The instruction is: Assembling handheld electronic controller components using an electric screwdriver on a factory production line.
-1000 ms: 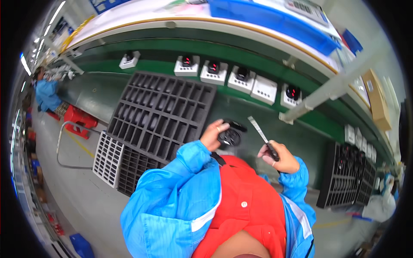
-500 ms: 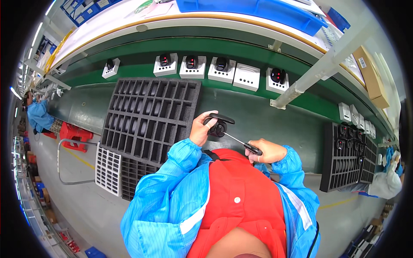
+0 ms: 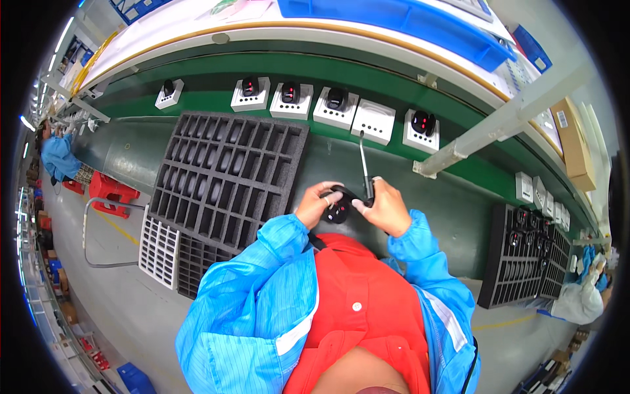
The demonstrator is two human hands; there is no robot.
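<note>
In the head view, a dark foam tray (image 3: 298, 156) is seen near the front edge of the green bench (image 3: 420, 200). Above that edge, a black case (image 3: 338, 210) is grasped by the left hand (image 3: 314, 204). A black-handled tool (image 3: 365, 164) is gripped by the right hand (image 3: 386, 207), its thin tip pointed toward the back edge.

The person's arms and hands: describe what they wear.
The left sleeve and right sleeve are bright blue, loose, faintly striped, gathered at the wrists; a white strip runs higher up each side. The left hand is ungloved, with what looks like a ring; the right hand is ungloved.
</note>
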